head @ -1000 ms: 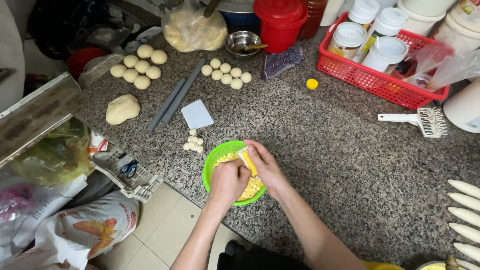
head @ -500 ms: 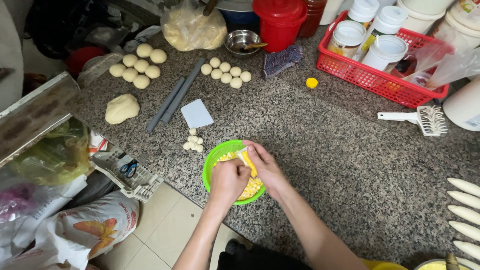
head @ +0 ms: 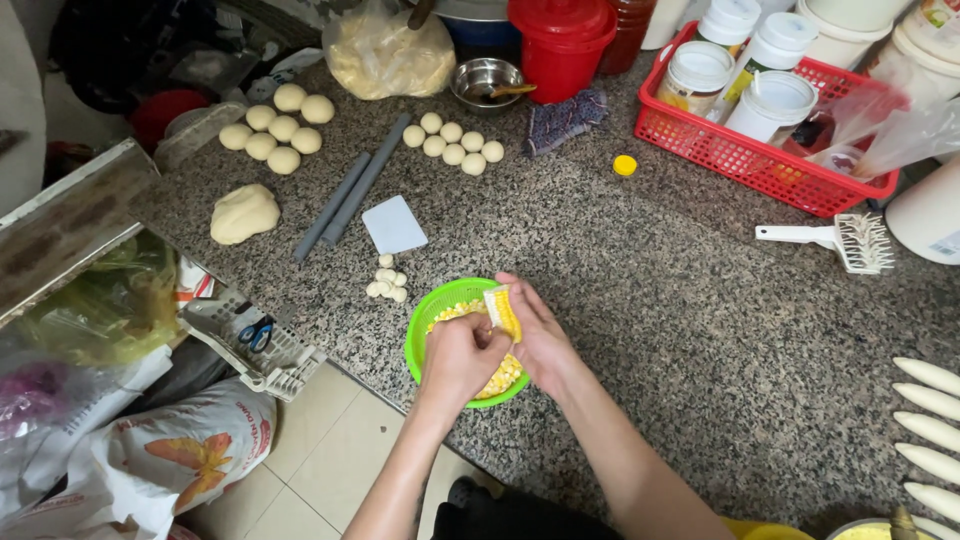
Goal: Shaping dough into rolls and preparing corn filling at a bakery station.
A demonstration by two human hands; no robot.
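The right hand [head: 540, 335] pinches a yellow corn cob [head: 502, 311], partly stripped; the left hand [head: 462, 355], curled against it, presses kernels. Below both grips sits a green basket [head: 430, 315] of loose kernels.

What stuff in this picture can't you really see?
Head view, the only one:
- Green basket: the left hand and right hand cover most of what lies inside.
- Corn piece: mostly wrapped by the right hand's fingers.
- White sticks: cut off by the right edge.
- Steel bowl: contents too small to tell.
- Red bucket: top cut off by the edge.
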